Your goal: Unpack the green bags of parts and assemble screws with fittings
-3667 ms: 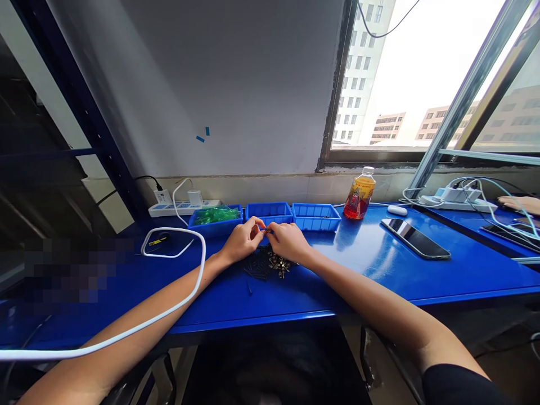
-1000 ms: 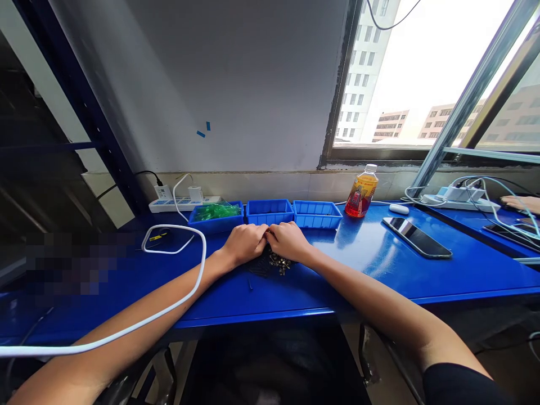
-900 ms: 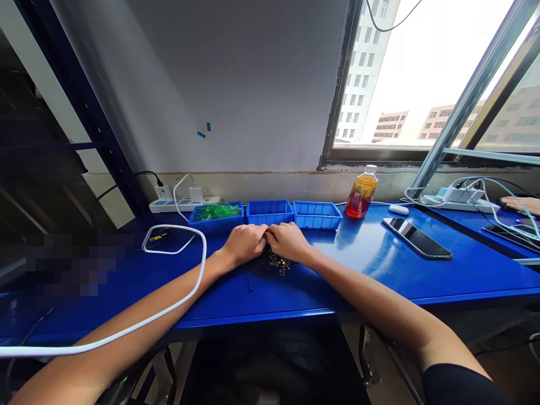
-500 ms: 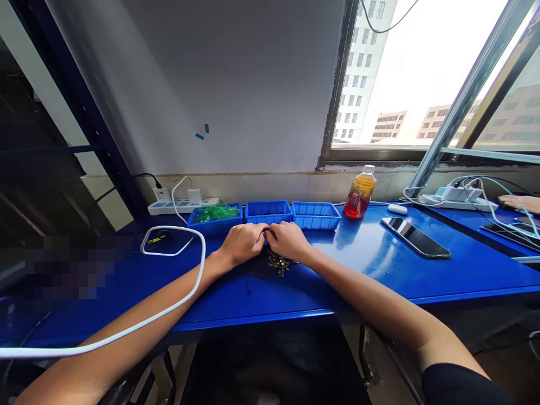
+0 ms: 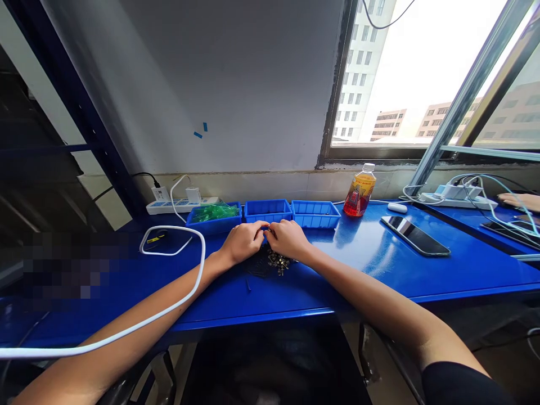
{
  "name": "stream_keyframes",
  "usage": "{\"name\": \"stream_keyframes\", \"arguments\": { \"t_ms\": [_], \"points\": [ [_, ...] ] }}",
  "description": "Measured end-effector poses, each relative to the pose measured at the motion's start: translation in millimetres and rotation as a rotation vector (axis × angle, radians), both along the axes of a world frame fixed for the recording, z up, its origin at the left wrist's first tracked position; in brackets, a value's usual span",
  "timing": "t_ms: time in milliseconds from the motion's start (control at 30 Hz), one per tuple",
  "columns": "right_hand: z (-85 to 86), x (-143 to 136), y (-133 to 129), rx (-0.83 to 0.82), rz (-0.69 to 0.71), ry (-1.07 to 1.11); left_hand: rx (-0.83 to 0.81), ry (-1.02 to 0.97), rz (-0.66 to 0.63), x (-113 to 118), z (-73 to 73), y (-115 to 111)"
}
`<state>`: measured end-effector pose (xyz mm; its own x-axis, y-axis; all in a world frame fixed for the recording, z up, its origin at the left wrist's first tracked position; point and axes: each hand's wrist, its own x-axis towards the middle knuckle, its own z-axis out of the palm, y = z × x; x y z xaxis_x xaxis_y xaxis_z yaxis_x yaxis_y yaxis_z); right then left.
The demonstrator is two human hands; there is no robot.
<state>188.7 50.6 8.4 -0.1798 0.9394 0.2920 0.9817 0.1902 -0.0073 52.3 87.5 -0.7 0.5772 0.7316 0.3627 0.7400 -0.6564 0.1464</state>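
Note:
My left hand (image 5: 242, 242) and my right hand (image 5: 287, 237) meet over the blue table, fingertips pinched together. Whatever lies between the fingers is too small and too hidden to name. Just below my right hand is a heap of small shiny metal pieces (image 5: 279, 262). Beside it, below my left hand, lie thin dark pieces (image 5: 257, 265), partly in shadow. A single thin dark piece (image 5: 248, 286) rests apart, nearer the table's front edge.
Behind my hands stand a blue bin with green plastic (image 5: 216, 212), a middle blue bin (image 5: 268, 217) and a right blue bin (image 5: 316, 219). Rightward are a drink bottle (image 5: 360, 191) and a phone (image 5: 415, 236). A white cable (image 5: 202, 264) loops across my left forearm. Another person's hand (image 5: 521, 201) shows far right.
Both hands stay pinched together in nearly the same place. The whole view has shifted very slightly; the pieces on the table look unchanged.

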Motion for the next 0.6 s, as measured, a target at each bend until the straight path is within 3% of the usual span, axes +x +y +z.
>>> {"name": "stream_keyframes", "arguments": {
  "t_ms": [300, 600],
  "points": [
    [-0.7, 0.6, 0.9, -0.003, 0.003, 0.000, -0.064, -0.072, -0.081, -1.1, -4.4, 3.6],
    [-2.0, 1.1, 1.1, -0.012, 0.008, -0.018, -0.001, -0.035, -0.082, -1.6, -8.2, 3.8]
  ]
}}
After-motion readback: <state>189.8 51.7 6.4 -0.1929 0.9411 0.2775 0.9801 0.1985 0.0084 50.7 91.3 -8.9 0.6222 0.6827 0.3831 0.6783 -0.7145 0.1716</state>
